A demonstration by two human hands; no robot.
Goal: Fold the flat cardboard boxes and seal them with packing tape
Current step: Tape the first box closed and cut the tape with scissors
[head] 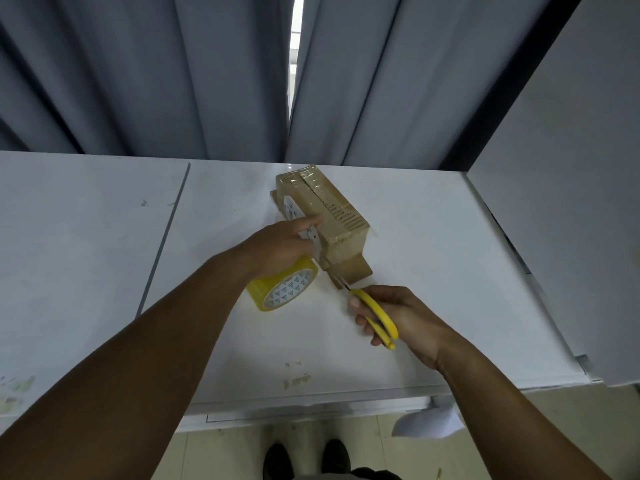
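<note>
The head view, the only one, shows the cardboard box on the white bench, towards the back and about centre. Its long axis runs from far-left to near-right, and glossy tape already covers its top. The near end, with a loose brown flap beneath it, points at the right hand.

That hand's grip is closed round the yellow handles of the scissors. The blades aim up and to the left and reach just to the box's near corner. The right hand is therefore the one placed for the cut, which looks likely to be where tape leaves the box.

The left hand lies over the yellow tape roll, which stands tilted just beside the box. Its index finger is straight against the box's side. Whether the other fingers curl round the roll is hidden, so I cannot tell its grip.

The bench is scuffed and stained near its front edge, with a seam to its left. Grey curtains hang behind, parted by a bright gap, and a grey panel stands at the right.
</note>
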